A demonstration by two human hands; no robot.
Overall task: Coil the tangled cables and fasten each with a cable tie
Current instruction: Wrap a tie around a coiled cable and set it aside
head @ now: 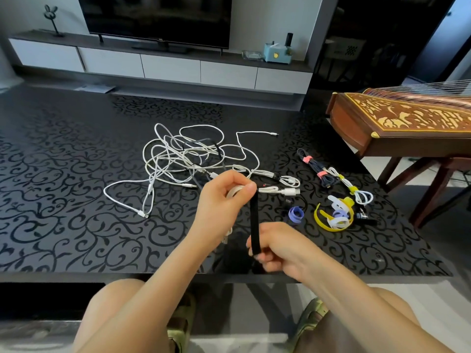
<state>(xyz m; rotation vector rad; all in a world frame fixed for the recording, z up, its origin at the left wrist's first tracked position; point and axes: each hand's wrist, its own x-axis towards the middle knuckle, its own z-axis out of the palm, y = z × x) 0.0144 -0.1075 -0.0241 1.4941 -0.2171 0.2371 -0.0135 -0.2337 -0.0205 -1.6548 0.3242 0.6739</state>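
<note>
Here the left hand point(221, 200) grips a small white coil point(235, 191) above the table point(76, 200), thumb pinning the top of a black tie point(254, 225); the right hand point(280, 250) pinches its lower end. The wrap likely goes best pulled taut around the coil's middle. The tangle point(183, 159) lies just behind.

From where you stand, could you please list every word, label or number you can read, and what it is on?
Nothing here is legible.
TV: a small mark on its lower edge, too small to read.
Blue box: a yellow emblem, no letters made out.
Dark item: pale pattern and faint print, blurred.
Coil and black tie: no print shows.
</note>
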